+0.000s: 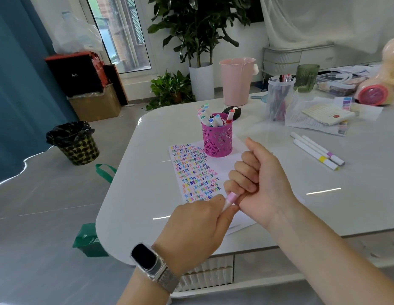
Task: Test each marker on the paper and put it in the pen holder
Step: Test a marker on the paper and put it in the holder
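We have a pink marker [230, 200] held between both hands, low over the near end of the paper [191, 170], which is already filled with rows of coloured squiggles. Our left hand [198, 223] pinches the white barrel between thumb and fingers; our right hand [259, 179] is curled into a fist around the pink cap end. We judge the cap is being pulled off or pushed on, though we cannot tell which.

The marker looks light, stiff and smooth, so it should handle easily. A short grip right beside the cap seam, as we have now, gives the best purchase, since a slick plastic barrel can slip under a straight pull.

The magenta pen holder [217, 140] stands on the far end of the paper, well apart from our hands, with several markers upright in it. It looks light and perforated, so we would drop the marker in gently rather than knock it. Three more white markers [316, 151] lie on the bench [323, 205] to the right, seemingly untested.
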The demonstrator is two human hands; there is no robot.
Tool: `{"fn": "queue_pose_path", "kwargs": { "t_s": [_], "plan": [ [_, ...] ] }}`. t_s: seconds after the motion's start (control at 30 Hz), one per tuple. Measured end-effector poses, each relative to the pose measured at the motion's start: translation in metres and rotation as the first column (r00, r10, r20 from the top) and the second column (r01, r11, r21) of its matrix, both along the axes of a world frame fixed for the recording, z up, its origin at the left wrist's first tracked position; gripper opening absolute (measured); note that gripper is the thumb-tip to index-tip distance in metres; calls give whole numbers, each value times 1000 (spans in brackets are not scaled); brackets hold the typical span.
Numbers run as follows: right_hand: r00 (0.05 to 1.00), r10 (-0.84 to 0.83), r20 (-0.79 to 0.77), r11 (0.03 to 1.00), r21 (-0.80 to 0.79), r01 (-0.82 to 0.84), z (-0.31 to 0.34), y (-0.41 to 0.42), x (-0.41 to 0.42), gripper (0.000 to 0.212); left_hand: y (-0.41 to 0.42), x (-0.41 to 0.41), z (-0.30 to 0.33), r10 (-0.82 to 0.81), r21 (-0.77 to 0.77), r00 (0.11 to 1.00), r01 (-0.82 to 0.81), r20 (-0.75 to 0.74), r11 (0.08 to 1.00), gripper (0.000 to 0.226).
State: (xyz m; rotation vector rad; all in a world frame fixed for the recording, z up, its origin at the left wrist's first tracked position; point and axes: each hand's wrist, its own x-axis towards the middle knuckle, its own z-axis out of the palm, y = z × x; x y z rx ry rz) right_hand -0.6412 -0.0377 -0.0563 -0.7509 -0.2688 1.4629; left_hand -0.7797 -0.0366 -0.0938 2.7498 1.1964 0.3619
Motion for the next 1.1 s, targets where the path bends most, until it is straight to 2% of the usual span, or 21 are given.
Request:
{"fn": "queue_pose_path", "kwargs": {
  "t_s": [0.17,0.37,0.57,0.8,0.9,0.93,1.0,1.1],
  "plan": [
    [1000,-13,-11,999,-45,12,4,-2,5,55,-2,5,2,-26,-62,997,31,71,998,42],
    [999,-37,-15,999,-7,37,11,1,8,53,0,8,13,-66,-132,979,93,193,987,37],
    [998,-61,-9,998,35,61,16,-4,8,54,-4,10,18,-68,-293,917,195,392,936,37],
    [999,-36,-12,999,39,37,21,-4,10,56,-7,12,23,-40,-333,890,211,454,919,39],
    [998,-51,-25,998,37,52,23,-1,14,56,-4,15,24,-58,-248,912,171,406,954,40],
    [997,-67,-24,997,32,68,23,0,16,55,-3,17,23,-78,-159,936,139,342,977,39],
    [994,-107,-22,994,9,107,24,1,20,54,-1,21,22,-90,113,981,71,170,991,35],
    [987,-161,-22,986,-38,160,20,3,23,53,3,26,23,8,309,1000,-5,-8,951,44]
  ]
}}
